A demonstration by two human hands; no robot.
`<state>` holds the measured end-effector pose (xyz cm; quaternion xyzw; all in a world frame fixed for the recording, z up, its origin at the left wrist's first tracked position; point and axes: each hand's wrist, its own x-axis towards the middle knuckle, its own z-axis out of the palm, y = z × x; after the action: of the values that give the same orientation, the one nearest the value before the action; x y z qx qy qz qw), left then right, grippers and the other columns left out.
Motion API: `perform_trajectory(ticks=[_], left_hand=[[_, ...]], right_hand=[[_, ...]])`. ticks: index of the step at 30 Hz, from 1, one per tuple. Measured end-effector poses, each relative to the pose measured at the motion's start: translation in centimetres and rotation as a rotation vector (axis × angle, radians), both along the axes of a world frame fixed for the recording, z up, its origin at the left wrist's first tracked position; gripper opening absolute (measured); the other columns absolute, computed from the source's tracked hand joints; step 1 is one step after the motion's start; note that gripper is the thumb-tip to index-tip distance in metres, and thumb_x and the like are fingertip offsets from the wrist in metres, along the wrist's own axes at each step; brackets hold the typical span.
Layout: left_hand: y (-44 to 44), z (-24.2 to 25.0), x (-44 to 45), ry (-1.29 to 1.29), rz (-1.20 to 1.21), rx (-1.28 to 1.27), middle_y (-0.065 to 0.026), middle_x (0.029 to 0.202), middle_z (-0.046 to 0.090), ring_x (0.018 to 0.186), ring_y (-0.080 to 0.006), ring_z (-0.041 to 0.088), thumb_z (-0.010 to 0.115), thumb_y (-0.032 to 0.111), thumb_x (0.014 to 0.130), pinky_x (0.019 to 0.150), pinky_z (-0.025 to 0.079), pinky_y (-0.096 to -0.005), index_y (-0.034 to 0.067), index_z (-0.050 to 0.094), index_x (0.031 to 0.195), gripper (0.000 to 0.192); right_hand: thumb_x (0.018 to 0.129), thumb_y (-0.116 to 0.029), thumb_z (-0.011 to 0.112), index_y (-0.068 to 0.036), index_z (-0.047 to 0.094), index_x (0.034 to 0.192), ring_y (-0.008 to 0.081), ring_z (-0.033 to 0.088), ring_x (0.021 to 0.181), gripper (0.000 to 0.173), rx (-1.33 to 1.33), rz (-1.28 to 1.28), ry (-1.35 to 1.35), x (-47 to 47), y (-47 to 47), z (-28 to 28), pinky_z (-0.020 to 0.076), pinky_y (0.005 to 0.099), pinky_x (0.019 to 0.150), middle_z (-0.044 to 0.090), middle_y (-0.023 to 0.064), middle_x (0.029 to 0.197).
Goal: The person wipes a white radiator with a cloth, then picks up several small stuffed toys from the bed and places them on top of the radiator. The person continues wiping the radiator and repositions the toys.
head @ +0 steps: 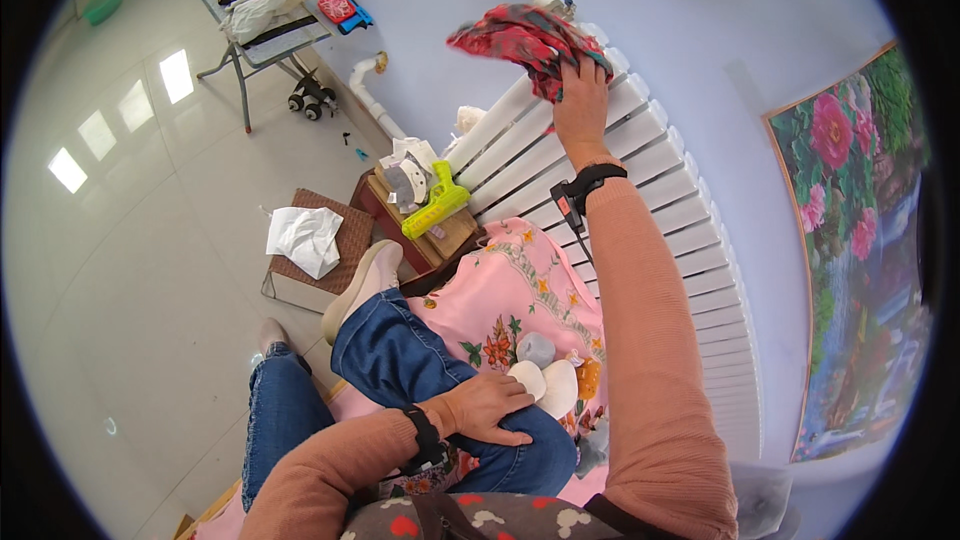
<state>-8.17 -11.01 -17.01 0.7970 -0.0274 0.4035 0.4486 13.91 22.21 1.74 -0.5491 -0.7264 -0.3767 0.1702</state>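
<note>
My right hand [583, 109] is stretched far out over a white radiator [645, 157], gripping a crumpled red and dark patterned cloth [517, 41]. The cloth bunches under my fingers at the radiator's far end, and its loose left end is blurred. On my bent, jeans-covered knee [544, 442] rests my left hand [487, 406], holding nothing, with the thumb spread from the fingers. Close to those fingertips are pale rounded pieces [551, 386], apparently of a soft toy, with grey and orange parts beside them. They sit on a pink floral cover [480, 277].
A lime-green toy gun [439, 202] lies on a small wooden box [450, 236] at the radiator's side. White paper [304, 240] rests on a brown woven-top stool [352, 244]. Farther off, a folding table [277, 45] bears cloths. White pipes [364, 90] run along the wall.
</note>
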Motion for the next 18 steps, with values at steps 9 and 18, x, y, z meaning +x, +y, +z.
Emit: perform_trajectory(ticks=[9,18], left_hand=[[0.3,-0.3,-0.1,-0.005,0.021,-0.01,-0.017,0.089,0.064,0.084,-0.0392,0.064,0.076,0.052,0.088,0.078,0.052,-0.046,0.0,0.068,0.107,0.056],[0.3,-0.3,-0.7,0.062,0.05,-0.003,-0.0185,0.086,0.066,0.083,-0.0405,0.066,0.073,0.049,0.088,0.074,0.053,-0.0498,0.002,0.07,0.097,0.048]], right_hand=[[0.08,0.001,0.065,-0.008,0.075,0.102,0.0408,0.064,0.112,0.026,-0.91,-0.328,0.327,5.6,-6.7,-16.8,0.0508,0.0495,0.1,0.069,0.0203,0.112],[0.074,0.003,0.058,-0.003,0.069,0.122,0.0432,0.056,0.131,0.05,-0.551,-0.157,0.764,7.4,-29.5,-13.3,0.0417,0.0452,0.116,0.064,0.0238,0.135]])
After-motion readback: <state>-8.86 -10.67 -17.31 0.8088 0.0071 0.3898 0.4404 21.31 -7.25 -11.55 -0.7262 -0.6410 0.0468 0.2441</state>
